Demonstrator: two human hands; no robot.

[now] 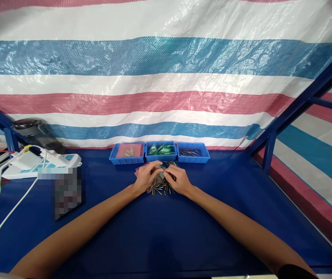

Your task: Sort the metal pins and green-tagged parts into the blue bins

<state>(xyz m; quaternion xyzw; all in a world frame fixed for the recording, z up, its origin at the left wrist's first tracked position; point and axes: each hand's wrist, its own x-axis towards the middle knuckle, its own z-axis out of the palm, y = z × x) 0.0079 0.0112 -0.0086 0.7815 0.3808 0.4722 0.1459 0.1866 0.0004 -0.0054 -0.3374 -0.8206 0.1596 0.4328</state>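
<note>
My left hand [145, 176] and my right hand [179, 180] meet over a small heap of thin metal pins [161, 188] on the blue table [160, 232]. Both hands have their fingers curled and pinched together over the heap, among small green and pink pieces. What each pinch holds is too small to make out. Just behind the hands stand three blue trays in a row: the left tray [127, 154] has a pink lining, the middle tray [161, 151] holds green packets, the right tray [193, 152] holds more metal pins.
A white power strip [42, 162] with plugs and white cables [6, 217] lies at the left. A dark bottle [35, 131] lies behind it. A striped tarpaulin [166, 77] closes the back, and blue frame bars [296, 108] rise at the right.
</note>
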